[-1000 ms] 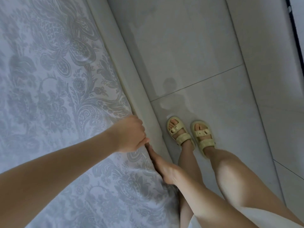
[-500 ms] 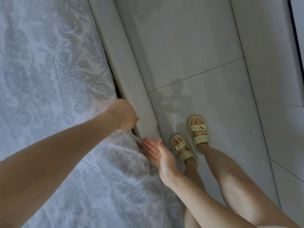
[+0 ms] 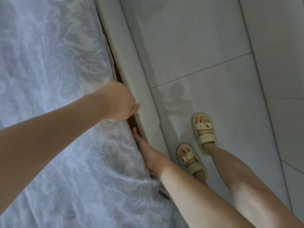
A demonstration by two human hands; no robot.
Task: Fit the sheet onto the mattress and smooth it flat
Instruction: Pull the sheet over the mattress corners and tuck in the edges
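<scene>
A white sheet [image 3: 54, 66] with a grey floral pattern covers the mattress on the left. My left hand [image 3: 117, 102] sits at the mattress's right edge, and its fingers curl down over the sheet-covered edge, where their tips are hidden. Just below it, my right hand [image 3: 148, 153] lies with straight fingers in the narrow gap between the mattress side and the bed frame rail [image 3: 130, 66], pressing against the sheet there. A dark slit of the gap [image 3: 132, 123] shows between the two hands. Folds of sheet bunch near my right wrist.
The pale padded frame rail runs diagonally from the top centre down to my legs. Right of it is a light tiled floor [image 3: 205, 38]. My feet in yellow sandals [image 3: 204, 130] stand close to the rail.
My right hand, lifted with its palm showing half a second ago, has slid back into the gap along the mattress side. My left hand shifted along the edge, and my feet stepped.
</scene>
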